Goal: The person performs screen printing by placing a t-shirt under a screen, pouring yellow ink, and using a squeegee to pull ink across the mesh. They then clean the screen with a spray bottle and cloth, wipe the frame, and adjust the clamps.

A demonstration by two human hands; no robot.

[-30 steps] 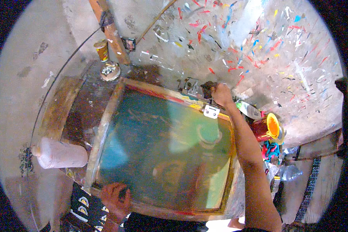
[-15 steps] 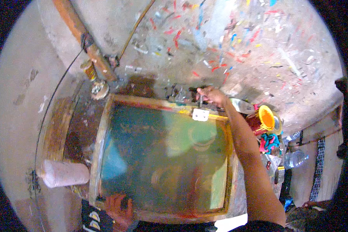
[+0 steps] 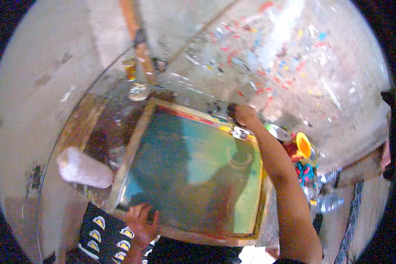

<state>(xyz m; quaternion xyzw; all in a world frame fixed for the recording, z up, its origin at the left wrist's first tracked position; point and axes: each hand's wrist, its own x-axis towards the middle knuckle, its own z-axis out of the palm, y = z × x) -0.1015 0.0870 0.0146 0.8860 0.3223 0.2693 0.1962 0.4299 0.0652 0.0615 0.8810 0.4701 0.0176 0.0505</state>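
A large wooden-framed printing screen [image 3: 193, 169] with green and teal mesh lies flat on a paint-spattered table [image 3: 295, 70]. My left hand [image 3: 141, 222] grips the near edge of the frame at its lower left corner. My right hand [image 3: 243, 115] reaches across to the far edge and is closed on a dark clamp knob by a small metal hinge plate [image 3: 240, 132].
A white roll [image 3: 84, 168] lies left of the screen. Black cloth with yellow prints [image 3: 103, 233] hangs at the near left. A wooden post [image 3: 138, 39] rises at the back beside a small tin [image 3: 130, 70]. An orange funnel [image 3: 302, 144] and coloured pots stand at the right.
The view has swung and shifted while both hands stayed on the frame. My right hand has kept its hold at the far edge's clamp.
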